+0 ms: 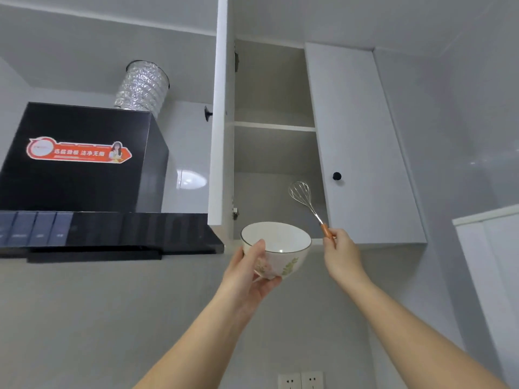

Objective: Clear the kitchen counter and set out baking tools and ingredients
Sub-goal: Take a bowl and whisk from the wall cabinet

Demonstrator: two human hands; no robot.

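Note:
I am looking up at a white wall cabinet (pixel 273 153) whose left door (pixel 222 122) stands open. My left hand (pixel 247 272) grips a white ceramic bowl (pixel 280 242) with a leaf and flower pattern, thumb on the rim and fingers under the base, just below the cabinet's bottom edge. My right hand (pixel 341 255) pinches the orange handle of a wire whisk (pixel 304 199). The whisk's metal loops point up and left, in front of the lower compartment. Both shelves that I can see hold nothing.
A black range hood (pixel 81 175) with a red sticker and a foil duct (pixel 141 88) hangs at the left. The cabinet's right door (pixel 365 153) is closed, with a black knob (pixel 337 176). Two wall sockets (pixel 300 380) sit low on the grey wall. Another white cabinet (pixel 494 262) stands at the right.

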